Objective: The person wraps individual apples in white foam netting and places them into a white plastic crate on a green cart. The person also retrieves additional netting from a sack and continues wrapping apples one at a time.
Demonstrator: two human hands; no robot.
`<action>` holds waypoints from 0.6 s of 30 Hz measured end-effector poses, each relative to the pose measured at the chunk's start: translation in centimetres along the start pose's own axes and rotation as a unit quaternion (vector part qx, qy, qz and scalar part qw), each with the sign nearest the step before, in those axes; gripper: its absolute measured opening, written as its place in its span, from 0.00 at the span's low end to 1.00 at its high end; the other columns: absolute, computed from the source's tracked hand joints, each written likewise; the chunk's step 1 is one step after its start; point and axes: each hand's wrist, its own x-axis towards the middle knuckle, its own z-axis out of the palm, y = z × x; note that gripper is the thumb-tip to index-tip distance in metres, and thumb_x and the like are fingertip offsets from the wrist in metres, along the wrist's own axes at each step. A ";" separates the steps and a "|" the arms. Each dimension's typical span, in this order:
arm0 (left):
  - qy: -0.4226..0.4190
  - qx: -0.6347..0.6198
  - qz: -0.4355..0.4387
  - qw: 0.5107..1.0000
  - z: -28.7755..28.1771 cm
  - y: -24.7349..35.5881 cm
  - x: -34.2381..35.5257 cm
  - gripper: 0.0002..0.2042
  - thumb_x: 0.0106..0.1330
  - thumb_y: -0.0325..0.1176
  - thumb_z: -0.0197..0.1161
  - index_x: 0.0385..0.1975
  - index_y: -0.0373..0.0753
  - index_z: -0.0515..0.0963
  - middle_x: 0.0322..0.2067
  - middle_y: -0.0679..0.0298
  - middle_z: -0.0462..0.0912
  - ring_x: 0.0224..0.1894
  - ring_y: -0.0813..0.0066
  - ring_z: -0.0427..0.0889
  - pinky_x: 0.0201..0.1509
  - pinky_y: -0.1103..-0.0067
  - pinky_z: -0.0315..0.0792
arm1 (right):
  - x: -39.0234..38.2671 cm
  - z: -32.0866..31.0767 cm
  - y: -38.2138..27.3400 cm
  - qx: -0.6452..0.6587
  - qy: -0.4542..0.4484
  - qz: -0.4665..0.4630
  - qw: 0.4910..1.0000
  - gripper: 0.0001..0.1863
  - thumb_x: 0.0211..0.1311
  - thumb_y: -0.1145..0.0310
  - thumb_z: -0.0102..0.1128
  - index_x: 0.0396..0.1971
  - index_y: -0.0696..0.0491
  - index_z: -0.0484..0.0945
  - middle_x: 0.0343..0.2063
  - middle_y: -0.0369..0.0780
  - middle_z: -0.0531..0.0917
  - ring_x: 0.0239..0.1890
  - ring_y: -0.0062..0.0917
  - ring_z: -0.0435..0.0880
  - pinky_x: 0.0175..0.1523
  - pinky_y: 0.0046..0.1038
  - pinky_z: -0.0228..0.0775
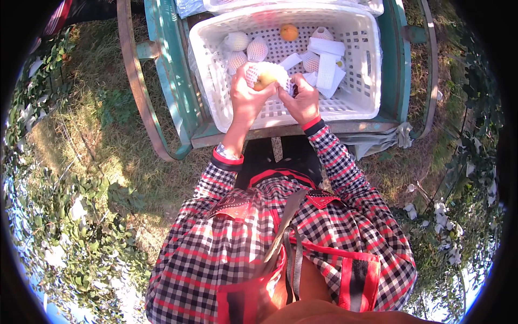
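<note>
Above the near side of a white plastic crate (353, 103), my left hand (243, 100) is closed round a yellow-orange round fruit (263, 82). A white foam net sleeve (278, 72) covers part of that fruit. My right hand (303, 101) pinches the sleeve's edge on the fruit's right side; its fingertips are partly hidden. Inside the crate, several net-wrapped fruits (257, 49) lie at the left, with another wrapped fruit (311, 61) towards the right. One bare orange fruit (289, 32) rests near the far wall. Flat white foam sleeves (327, 69) are piled at the crate's right.
The crate sits in a green metal cart (181, 89) with curved rusty side rails (141, 94). Another white crate (302, 4) stands beyond. A grey cloth (380, 141) hangs at the cart's near right corner. Leafy branches (81, 227) crowd both sides over grassy ground (102, 129).
</note>
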 end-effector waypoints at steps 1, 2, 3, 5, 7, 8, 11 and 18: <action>0.000 -0.044 -0.046 0.998 0.3 -0.6 0.2 0.32 0.44 0.25 0.75 0.53 0.42 0.70 0.41 0.61 0.79 0.45 0.71 0.79 0.49 0.75 0.75 | -0.4 0.1 0.0 0.061 -0.069 0.005 0.996 0.11 0.56 0.68 0.67 0.33 0.57 0.76 0.22 0.34 0.78 0.24 0.13 0.73 0.31 0.21 0.70; -0.001 -0.107 -0.063 0.992 0.5 -1.8 0.4 0.33 0.44 0.25 0.75 0.54 0.42 0.69 0.41 0.61 0.79 0.46 0.70 0.79 0.50 0.74 0.75 | -0.7 0.3 0.1 0.120 -0.137 0.010 0.983 0.08 0.61 0.69 0.64 0.33 0.57 0.77 0.23 0.32 0.78 0.25 0.11 0.74 0.31 0.17 0.69; -0.001 -0.169 -0.082 0.982 0.5 -3.2 0.3 0.33 0.44 0.24 0.74 0.55 0.42 0.68 0.42 0.60 0.79 0.46 0.68 0.79 0.50 0.73 0.75 | -0.7 0.1 0.8 0.168 -0.153 0.067 0.971 0.09 0.63 0.67 0.62 0.37 0.56 0.77 0.26 0.33 0.79 0.28 0.13 0.76 0.32 0.18 0.71; -0.002 -0.200 -0.099 0.975 0.4 -4.6 -0.2 0.36 0.43 0.22 0.73 0.56 0.41 0.66 0.49 0.53 0.75 0.52 0.60 0.76 0.54 0.68 0.73 | -0.2 -0.8 2.5 0.259 -0.184 0.177 0.931 0.13 0.68 0.64 0.58 0.45 0.56 0.77 0.33 0.36 0.82 0.33 0.17 0.81 0.36 0.21 0.75; 0.018 -0.034 0.008 0.999 1.3 -3.3 -1.2 0.37 0.43 0.24 0.74 0.57 0.41 0.65 0.53 0.50 0.71 0.57 0.56 0.72 0.57 0.66 0.70 | 0.8 -0.2 1.6 0.389 -0.130 0.319 0.854 0.16 0.70 0.60 0.54 0.51 0.54 0.73 0.41 0.38 0.81 0.39 0.21 0.81 0.39 0.25 0.78; 0.030 0.050 0.061 0.996 2.0 -2.6 -1.8 0.37 0.43 0.25 0.74 0.57 0.40 0.65 0.55 0.49 0.69 0.59 0.53 0.69 0.59 0.65 0.69 | 1.3 0.0 1.2 0.448 -0.102 0.385 0.801 0.19 0.70 0.59 0.52 0.54 0.53 0.71 0.45 0.39 0.80 0.43 0.23 0.81 0.40 0.27 0.79; -0.039 -0.013 0.132 0.990 3.4 -1.4 -2.9 0.37 0.48 0.33 0.73 0.61 0.39 0.65 0.61 0.46 0.63 0.63 0.49 0.64 0.61 0.66 0.67 | 3.5 0.9 3.9 0.492 -0.117 0.342 0.792 0.23 0.65 0.59 0.59 0.55 0.54 0.66 0.48 0.38 0.76 0.45 0.26 0.80 0.41 0.32 0.80; -0.115 -0.089 -0.037 0.989 1.7 -5.0 -3.6 0.25 0.59 0.28 0.67 0.58 0.34 0.69 0.54 0.54 0.77 0.54 0.67 0.78 0.51 0.74 0.77 | 16.8 7.2 16.1 0.220 -0.054 0.349 0.909 0.34 0.49 0.52 0.72 0.50 0.59 0.74 0.38 0.44 0.83 0.32 0.27 0.82 0.30 0.28 0.75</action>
